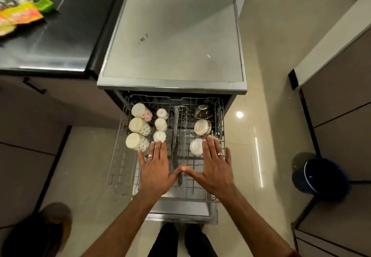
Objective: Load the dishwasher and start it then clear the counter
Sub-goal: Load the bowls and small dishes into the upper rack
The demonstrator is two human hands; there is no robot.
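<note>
Both hands, the left hand (155,168) and the right hand (215,166), are held flat with fingers spread, gripping nothing, above the pulled-out rack (118,168) of the dishwasher (172,42). If the rack is pushed roughly, the upturned cups (138,126) and bowls (202,127) could be knocked together.

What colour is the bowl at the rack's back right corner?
Dark brown bowl with a pale base; head view.
</note>
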